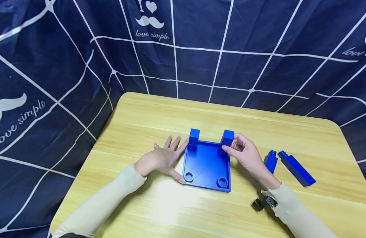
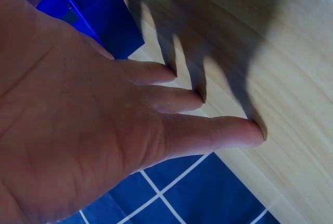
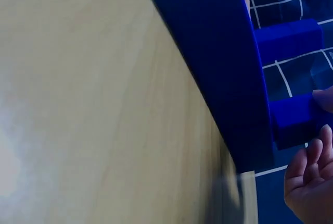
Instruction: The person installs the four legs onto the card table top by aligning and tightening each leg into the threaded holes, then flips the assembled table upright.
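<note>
A square blue tray-like panel (image 1: 205,165) with a raised rim lies on the table, with round sockets (image 1: 222,187) at its two near corners. At its far left corner a square blue leg (image 1: 194,136) stands upright. My right hand (image 1: 245,152) pinches a second upright blue leg (image 1: 228,137) at the far right corner between thumb and fingers. My left hand (image 1: 165,160) is spread beside the panel's left edge, thumb and index fingertip right at the edge. Its straight fingers show in the left wrist view. The right wrist view shows the panel's side and both legs.
Two loose blue legs (image 1: 297,170) with threaded ends lie on the wooden table (image 1: 159,112) to the right, one partly behind my right forearm. A small black object (image 1: 257,205) is by the right wrist. Dark blue patterned cloth (image 1: 201,29) hangs behind and left.
</note>
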`<state>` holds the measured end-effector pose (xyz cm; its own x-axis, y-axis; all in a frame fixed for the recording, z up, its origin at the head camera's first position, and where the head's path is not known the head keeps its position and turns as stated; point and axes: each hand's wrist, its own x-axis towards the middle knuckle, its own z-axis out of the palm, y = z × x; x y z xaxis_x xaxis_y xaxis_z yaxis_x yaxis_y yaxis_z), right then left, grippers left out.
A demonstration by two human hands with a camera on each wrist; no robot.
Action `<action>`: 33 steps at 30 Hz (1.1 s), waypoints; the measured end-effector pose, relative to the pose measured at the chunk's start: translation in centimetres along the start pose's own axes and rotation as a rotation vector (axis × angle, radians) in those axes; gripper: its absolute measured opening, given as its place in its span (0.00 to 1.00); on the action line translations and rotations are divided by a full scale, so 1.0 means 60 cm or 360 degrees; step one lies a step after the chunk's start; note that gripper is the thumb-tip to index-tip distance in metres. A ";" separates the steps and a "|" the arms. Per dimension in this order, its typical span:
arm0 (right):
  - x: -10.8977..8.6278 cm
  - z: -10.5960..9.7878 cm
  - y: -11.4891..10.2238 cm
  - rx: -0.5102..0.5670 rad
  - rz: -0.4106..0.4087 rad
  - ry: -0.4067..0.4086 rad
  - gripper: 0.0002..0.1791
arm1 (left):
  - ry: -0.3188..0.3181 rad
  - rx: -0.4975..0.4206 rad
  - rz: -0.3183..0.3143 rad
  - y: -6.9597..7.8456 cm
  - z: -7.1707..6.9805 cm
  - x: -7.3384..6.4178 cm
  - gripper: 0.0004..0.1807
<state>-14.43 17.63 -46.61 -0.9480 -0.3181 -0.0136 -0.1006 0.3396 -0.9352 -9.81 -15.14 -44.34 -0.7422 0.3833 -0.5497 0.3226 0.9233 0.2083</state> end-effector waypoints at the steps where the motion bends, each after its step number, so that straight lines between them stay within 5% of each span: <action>1: -0.001 0.000 0.000 0.0004 0.0003 0.0008 0.15 | 0.0005 -0.0001 0.0000 0.000 0.000 0.000 0.87; 14: -0.005 0.000 -0.004 -0.0009 0.0004 0.0037 0.18 | 0.0008 -0.0016 -0.0003 0.001 -0.005 -0.003 0.87; 25: 0.000 0.004 -0.005 -0.0035 0.0000 0.0028 0.34 | 0.0004 -0.0013 -0.0002 -0.001 0.000 -0.001 0.87; 33: -0.001 0.005 -0.003 -0.0124 0.0061 0.0006 0.23 | 0.0003 -0.0012 0.0002 0.000 0.001 -0.003 0.86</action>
<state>-14.26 17.34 -46.57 -0.9526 -0.3004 -0.0474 -0.0873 0.4192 -0.9037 -9.62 -15.20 -44.31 -0.7430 0.3843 -0.5479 0.3190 0.9231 0.2149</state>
